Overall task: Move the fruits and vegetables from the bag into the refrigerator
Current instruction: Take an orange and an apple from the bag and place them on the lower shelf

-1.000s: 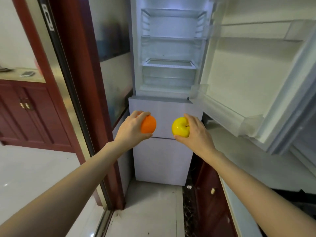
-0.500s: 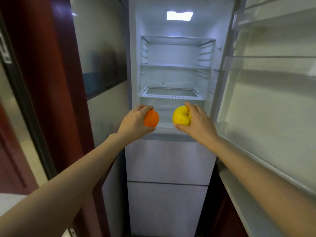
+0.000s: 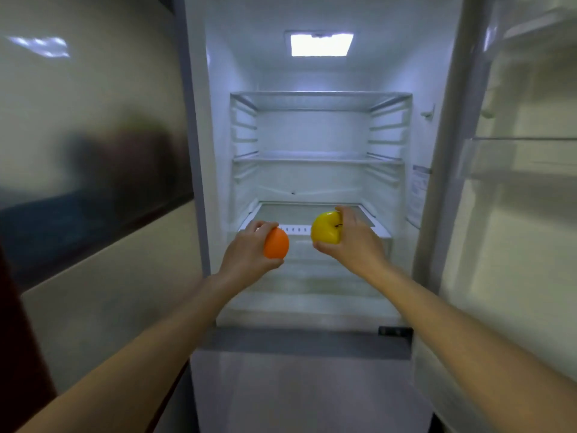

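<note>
My left hand grips an orange, and my right hand grips a yellow apple with its stem turned toward the palm. Both fruits hang side by side in front of the open refrigerator, level with its lowest glass shelf above the crisper drawer. The lit white compartment holds three bare shelves. No bag is in view.
The refrigerator door stands open on the right, with clear door bins. A glossy beige wall panel with a dark band runs along the left. Closed grey lower drawers sit below the compartment.
I have come closer to the refrigerator and my view has risen. Both hands, each holding its fruit, have lifted from in front of the lower drawers to the bottom shelf's height.
</note>
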Motion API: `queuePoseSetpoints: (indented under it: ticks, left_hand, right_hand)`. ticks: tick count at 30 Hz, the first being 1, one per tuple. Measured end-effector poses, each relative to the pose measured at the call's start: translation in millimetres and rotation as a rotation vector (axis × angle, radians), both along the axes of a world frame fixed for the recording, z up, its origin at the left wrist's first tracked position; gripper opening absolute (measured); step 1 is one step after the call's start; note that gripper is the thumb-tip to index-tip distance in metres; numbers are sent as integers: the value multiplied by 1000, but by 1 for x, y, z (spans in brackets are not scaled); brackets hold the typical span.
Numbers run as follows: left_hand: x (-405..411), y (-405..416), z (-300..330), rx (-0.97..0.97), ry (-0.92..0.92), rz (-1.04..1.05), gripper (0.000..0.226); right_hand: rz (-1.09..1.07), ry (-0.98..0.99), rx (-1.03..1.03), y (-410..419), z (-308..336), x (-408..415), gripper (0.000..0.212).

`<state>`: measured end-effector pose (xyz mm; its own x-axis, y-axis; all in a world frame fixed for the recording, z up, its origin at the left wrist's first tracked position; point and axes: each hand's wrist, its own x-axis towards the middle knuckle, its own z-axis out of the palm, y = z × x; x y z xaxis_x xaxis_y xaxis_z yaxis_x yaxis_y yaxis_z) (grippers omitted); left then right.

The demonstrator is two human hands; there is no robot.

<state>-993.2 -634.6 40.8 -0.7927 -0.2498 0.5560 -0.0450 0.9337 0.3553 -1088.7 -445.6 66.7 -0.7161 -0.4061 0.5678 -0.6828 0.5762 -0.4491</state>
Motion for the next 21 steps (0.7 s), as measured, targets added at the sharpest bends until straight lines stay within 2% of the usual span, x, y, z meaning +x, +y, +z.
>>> queuePoseSetpoints:
  ticks: [4, 9, 21]
  left_hand:
    - [-54, -23, 9, 14, 44, 43, 76]
    - [-110, -50, 9, 15, 27, 68, 74]
    - [-238, -121, 23, 10, -58, 90, 67]
  right_hand:
    - [11, 59, 1, -28, 10, -55, 81]
    - [24, 55, 39, -59, 3, -105, 78]
    - [-94, 11, 33, -111, 13, -196, 81]
